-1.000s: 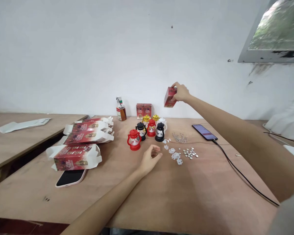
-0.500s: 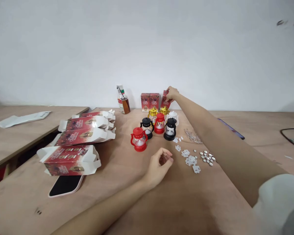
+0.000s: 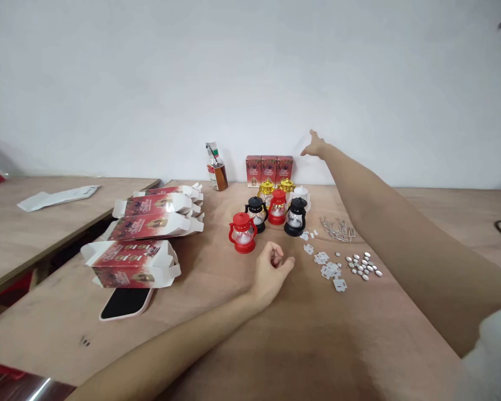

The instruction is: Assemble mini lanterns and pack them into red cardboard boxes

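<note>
My right hand (image 3: 316, 146) reaches to the back by the wall, its fingers spread and holding nothing. Just left of it, three closed red boxes (image 3: 269, 170) stand upright in a row. My left hand (image 3: 271, 273) rests above the table's middle, fingers loosely curled, thumb apart, with nothing seen in it. Beyond it stand small lanterns: a red lantern (image 3: 242, 234) nearest, a second red lantern (image 3: 278, 207), two black ones (image 3: 295, 217), two gold ones (image 3: 266, 192) and a white lantern (image 3: 301, 196) partly hidden behind the others.
Open, unfilled-looking red cartons (image 3: 129, 267) lie at left, one over a phone (image 3: 125, 303). A bottle of brown liquid (image 3: 217, 170) stands at the back. White plastic pieces (image 3: 330, 270), silver button cells (image 3: 364, 267) and bent metal wires (image 3: 337, 228) lie to the right.
My right hand has let go of the third red box, which now stands beside the other two, and has moved up and right. My left hand stays nearly in place.
</note>
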The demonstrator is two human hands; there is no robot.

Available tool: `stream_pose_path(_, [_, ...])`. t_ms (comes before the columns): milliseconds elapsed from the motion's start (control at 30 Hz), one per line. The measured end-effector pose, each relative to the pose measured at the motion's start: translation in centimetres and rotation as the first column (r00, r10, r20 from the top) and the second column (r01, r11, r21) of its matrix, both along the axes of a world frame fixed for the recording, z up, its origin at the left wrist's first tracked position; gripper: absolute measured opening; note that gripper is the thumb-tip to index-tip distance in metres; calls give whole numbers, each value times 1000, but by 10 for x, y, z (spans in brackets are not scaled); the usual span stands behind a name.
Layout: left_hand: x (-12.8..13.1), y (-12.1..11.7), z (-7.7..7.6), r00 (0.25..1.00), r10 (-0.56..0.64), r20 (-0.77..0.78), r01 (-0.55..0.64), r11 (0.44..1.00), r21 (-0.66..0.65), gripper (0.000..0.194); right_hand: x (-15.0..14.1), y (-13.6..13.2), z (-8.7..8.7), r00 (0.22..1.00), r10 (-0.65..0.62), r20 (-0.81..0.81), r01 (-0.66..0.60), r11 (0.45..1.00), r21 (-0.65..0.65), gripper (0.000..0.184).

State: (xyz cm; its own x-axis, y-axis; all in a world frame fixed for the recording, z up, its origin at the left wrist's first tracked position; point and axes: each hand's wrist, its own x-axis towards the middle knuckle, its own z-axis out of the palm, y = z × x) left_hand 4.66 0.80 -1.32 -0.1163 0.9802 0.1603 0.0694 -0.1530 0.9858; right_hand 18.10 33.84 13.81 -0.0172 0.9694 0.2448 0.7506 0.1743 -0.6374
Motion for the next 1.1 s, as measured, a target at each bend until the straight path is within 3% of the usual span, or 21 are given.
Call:
stream_pose_path(100, [1,9,-6,998,-1,61,2,1000,-28,31,24,-9,16,974,-220,-49,224,968,113,86])
stream_pose_path(167, [3,13,-9,995,-15,98,19,999,-40,34,42,-19,23,951,-298,-83,309,922,231,68])
stream_pose_path(333, [5,15,-10,994,34,108,-32,999,-15,37,82,-49,27,902,-408,-141,426,790,440,28])
stream_pose_path(400, [5,15,-9,994,53,96,-53,999,0,38,91,-73,21,908,-395,-140,411,772,485,16])
stream_pose_path(500, [5,13,-7,993,105,59,-108,993,46,39,100,-136,-8,966,-230,-119,257,789,558,28])
stream_pose_path(567, [3,10,-4,989,146,37,-149,985,87,39,105,-194,-41,994,-79,-78,110,793,599,36])
stream_pose_path(667, [-4,2,1,970,242,-13,-235,954,185,34,110,-277,-101,991,114,71,-134,821,555,39])
stream_pose_path(733, [-13,-1,5,893,439,-100,-379,852,361,26,114,-311,-135,974,166,152,-221,837,500,32])
stream_pose_path(767, [-18,-2,7,815,567,-119,-462,761,456,24,117,-320,-147,971,161,175,-227,848,479,26])
stream_pose_path(833, [-30,-2,12,614,779,-123,-607,566,558,37,125,-323,-161,979,81,186,-159,874,458,17])
stream_pose_path(867, [-35,-1,14,536,834,-131,-648,506,569,49,128,-320,-163,980,42,196,-126,889,439,25])
stream_pose_path(900, [-40,0,16,488,858,-161,-671,487,559,59,131,-316,-163,977,23,214,-110,906,408,36])
stream_pose_path(967, [-47,4,18,473,841,-262,-698,540,470,74,135,-308,-159,959,34,282,-125,942,311,53])
stream_pose_path(1100, [-52,11,18,598,664,-449,-694,710,125,84,134,-305,-154,887,173,429,-267,949,169,54])
